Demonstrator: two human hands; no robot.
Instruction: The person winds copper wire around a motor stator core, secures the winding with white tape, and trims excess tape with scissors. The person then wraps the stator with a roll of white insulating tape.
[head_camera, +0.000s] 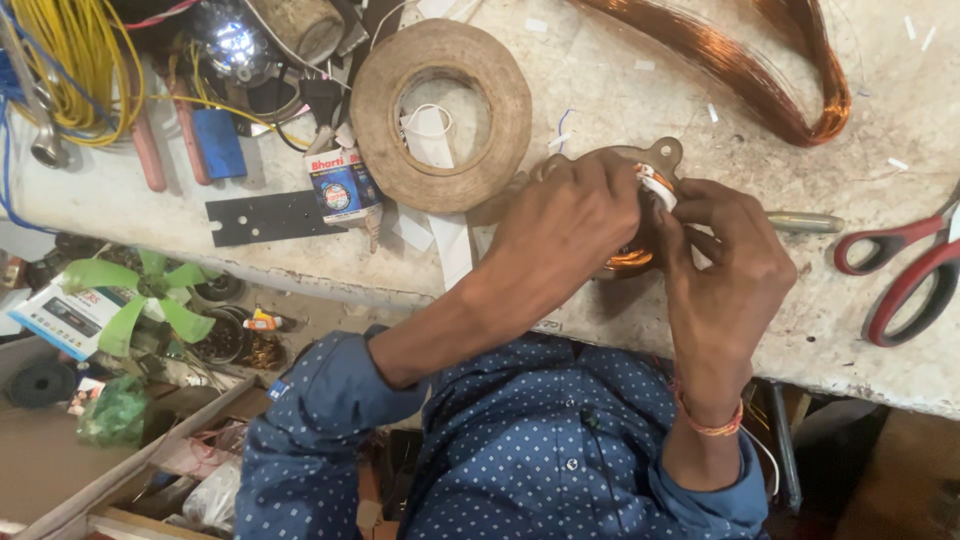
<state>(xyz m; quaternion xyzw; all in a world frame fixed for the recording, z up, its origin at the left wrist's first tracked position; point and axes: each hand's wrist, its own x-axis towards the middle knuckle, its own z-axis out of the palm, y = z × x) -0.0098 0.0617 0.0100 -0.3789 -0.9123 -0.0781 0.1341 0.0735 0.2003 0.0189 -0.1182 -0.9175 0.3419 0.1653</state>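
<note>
Here we work close to the near edge of the tabletop (880, 80), which runs just under our wrists; the bare stone between the hands and that edge is narrow. Our left hand (565, 225) is curled down over the stator (650, 165), fingers closed on its rim, while our right hand (725, 260) pinches a white strip (658, 188) at the winding, thumb and forefinger tight together. The stator lies between both hands, mostly hidden; we see a grey metal lug with a hole at its top and bright copper wire glinting under our left palm. Just beyond the left hand sits a roll of brown tape (442, 115), nearly touching. To the right of the right hand lie red-handled scissors (905, 275), with open stone between. Beyond both hands a copper wire coil (740, 60) curves across
</note>
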